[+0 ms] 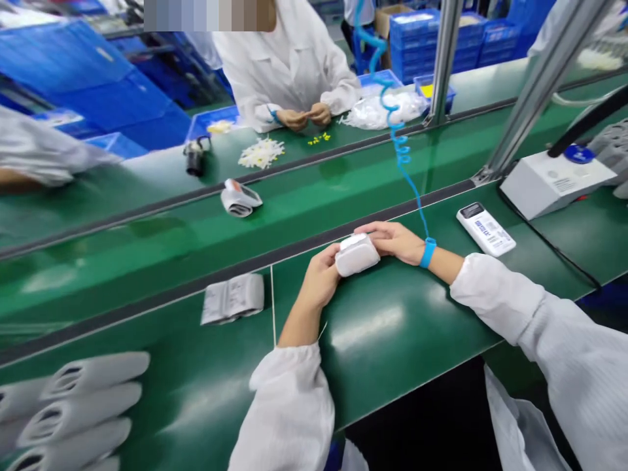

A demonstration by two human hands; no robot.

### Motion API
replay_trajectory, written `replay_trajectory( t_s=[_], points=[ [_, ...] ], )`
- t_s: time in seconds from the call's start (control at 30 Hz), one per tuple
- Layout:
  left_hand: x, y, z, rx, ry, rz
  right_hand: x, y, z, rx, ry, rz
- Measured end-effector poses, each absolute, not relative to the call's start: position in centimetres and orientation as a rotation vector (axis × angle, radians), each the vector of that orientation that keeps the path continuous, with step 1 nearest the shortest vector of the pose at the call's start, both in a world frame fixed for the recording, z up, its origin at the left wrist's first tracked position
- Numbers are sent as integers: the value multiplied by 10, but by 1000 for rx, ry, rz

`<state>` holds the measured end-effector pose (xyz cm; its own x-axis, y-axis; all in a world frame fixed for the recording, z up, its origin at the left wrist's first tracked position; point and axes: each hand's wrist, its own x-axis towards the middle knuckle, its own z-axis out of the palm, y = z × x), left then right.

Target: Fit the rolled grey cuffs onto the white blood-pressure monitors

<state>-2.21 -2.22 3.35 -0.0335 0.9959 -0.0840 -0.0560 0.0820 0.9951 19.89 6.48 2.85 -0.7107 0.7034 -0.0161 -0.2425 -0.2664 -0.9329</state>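
Both my hands hold a small white rolled cuff with a device [356,254] low over the green bench [392,327] near its far edge. My left hand [321,278] grips its left end, fingers curled round it. My right hand [392,239] wraps over its right side from behind; a blue wrist strap [428,252] with a coiled blue cord [398,140] sits on that wrist. Both arms wear white sleeves.
A folded white leaflet [232,298] lies left of my hands. Several grey rolled cuffs [73,405] lie at the lower left. A white device [485,229] and a white box [554,180] stand to the right. Another cuffed device [239,199] rides the conveyor [294,209]. A person in white [289,65] works opposite.
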Motion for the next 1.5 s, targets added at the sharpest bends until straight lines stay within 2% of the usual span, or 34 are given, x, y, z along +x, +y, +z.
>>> replay_trajectory(
  t_s=[0.27,0.5,0.6,0.77,0.93,1.1,1.3,1.5],
  points=[
    [-39,-22,23,1203,1312,1039,188,76,14,-549,-1544,2024],
    [-48,-22,12,1207,1349,1051,197,69,31,-728,-1936,1583],
    [-48,-23,15,1247,1381,1043,199,68,35,-779,-1983,1520],
    [-35,-25,17,1251,1446,1103,191,71,25,-762,-1777,1701],
    [-18,-24,9,1148,1496,1544,183,57,25,-680,-1232,2056],
    [-15,-29,11,1369,1680,1635,168,37,23,-600,-1070,2113],
    [-36,-58,37,1637,1808,1383,156,66,30,-688,-1168,1887],
    [-109,-95,73,1858,2223,1557,162,171,42,-934,-1499,1156]
  ],
)
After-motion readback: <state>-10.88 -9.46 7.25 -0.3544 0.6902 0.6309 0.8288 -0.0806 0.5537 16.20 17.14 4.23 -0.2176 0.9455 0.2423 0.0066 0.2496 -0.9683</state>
